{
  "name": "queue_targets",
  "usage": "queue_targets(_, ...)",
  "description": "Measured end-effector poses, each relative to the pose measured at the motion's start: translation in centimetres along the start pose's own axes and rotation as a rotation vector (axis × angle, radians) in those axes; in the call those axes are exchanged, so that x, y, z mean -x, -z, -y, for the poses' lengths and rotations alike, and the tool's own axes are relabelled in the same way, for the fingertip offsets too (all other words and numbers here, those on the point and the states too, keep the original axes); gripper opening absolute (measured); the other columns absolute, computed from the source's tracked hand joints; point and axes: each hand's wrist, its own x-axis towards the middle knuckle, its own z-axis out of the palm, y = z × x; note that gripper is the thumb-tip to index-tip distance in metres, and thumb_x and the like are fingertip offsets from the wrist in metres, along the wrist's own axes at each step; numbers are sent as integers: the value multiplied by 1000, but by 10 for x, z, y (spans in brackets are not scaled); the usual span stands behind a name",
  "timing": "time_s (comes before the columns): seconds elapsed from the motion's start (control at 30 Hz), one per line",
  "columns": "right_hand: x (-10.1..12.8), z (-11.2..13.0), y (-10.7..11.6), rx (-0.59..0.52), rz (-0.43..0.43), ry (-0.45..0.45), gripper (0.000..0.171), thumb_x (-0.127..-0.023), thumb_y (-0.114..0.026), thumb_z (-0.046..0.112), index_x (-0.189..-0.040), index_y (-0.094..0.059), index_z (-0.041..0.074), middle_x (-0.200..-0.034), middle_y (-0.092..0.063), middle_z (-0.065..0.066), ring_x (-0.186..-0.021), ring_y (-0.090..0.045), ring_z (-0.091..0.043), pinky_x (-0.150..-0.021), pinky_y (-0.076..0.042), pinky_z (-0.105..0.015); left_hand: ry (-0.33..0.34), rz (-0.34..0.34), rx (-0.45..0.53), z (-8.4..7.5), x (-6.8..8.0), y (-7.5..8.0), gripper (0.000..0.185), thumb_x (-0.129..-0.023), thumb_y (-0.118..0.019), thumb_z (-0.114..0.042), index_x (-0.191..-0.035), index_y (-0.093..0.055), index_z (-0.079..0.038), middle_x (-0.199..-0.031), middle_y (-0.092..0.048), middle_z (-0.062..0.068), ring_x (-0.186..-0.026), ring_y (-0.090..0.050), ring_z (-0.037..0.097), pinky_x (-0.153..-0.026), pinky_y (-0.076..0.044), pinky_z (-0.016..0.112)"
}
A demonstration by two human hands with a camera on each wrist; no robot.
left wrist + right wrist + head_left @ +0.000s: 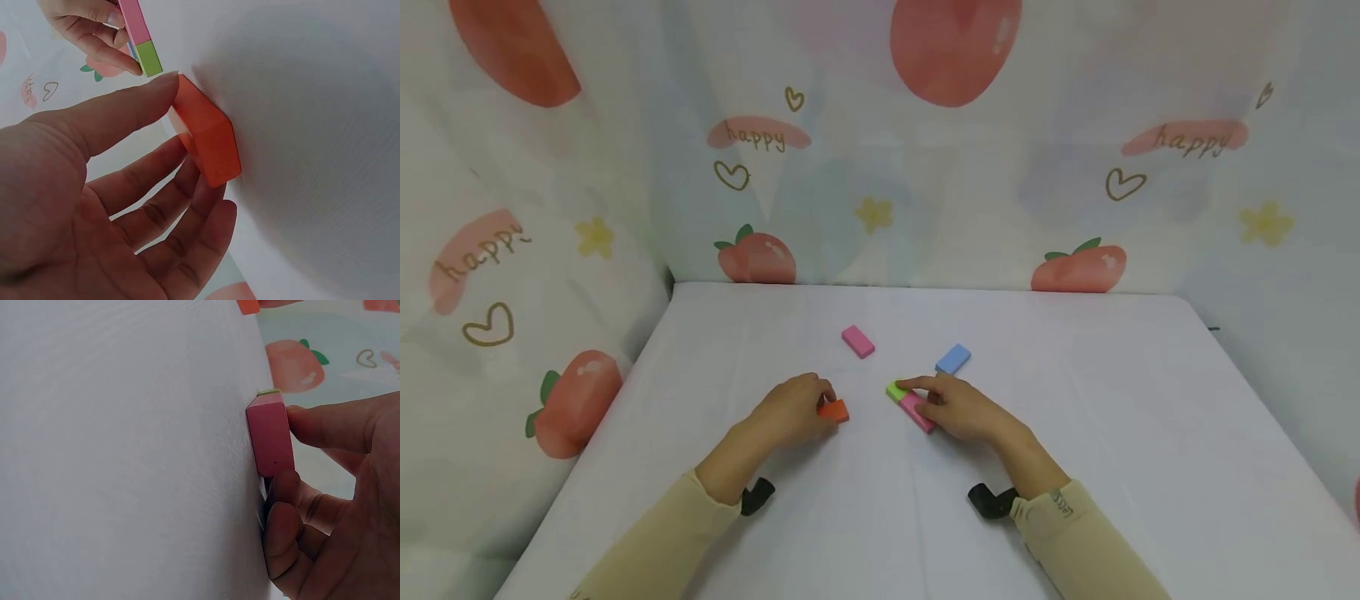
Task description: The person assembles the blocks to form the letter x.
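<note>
My left hand point(795, 408) pinches an orange block point(206, 134) between thumb and fingertips, low over the white table. Its end is slanted, like an eraser's. To the right, my right hand point(962, 408) has its thumb against one side of a pink block point(272, 437), with curled fingers at the other side. A green block point(893, 390) lies end to end with this pink block, in line with it. The index fingertip of the right hand rests at the green one. In the right wrist view only a thin green edge shows behind the pink.
A second pink block point(858, 342) lies farther back on the white table point(1075, 350). Just beyond the right hand is a blue block point(953, 358). Behind the table hangs a patterned cloth point(940, 183), and black wrist devices point(992, 502) sit at both sleeves.
</note>
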Motion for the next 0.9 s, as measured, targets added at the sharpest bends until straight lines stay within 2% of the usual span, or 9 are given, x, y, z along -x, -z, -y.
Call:
queue_targets(0.27, 1, -2, -8, -9, 9, 27, 41, -95, -59, 19, -131, -58, 39, -85, -52, -3, -76, -49, -17, -63, -41, -30, 24, -1, 24, 0, 3, -6, 32, -77, -79, -23, -105, -68, -13, -88, -60, -3, -78, -54, 13, -71, -47, 29)
queue_targets(0.5, 2, -1, -7, 9, -5, -1, 41, -96, -59, 21, -130, -58, 42, -88, -53, -3, -80, -49, -17, -64, -41, -30, -18, -14, 50, -9, -1, -7, 30, -77, -79, -25, -102, -68, -14, -85, -60, -5, -76, -54, 13, -68, -45, 28)
queue_targets(0.9, 1, 2, 1, 25, -10, -11, 40, -95, -60, 23, -131, -57, 42, -87, -54, -3, -78, -51, -17, -63, -42, -31, -46, -22, 52, -21, -10, -5, 32, -78, -78, -28, -104, -67, -14, -87, -61, -6, -76, -55, 13, -67, -45, 27)
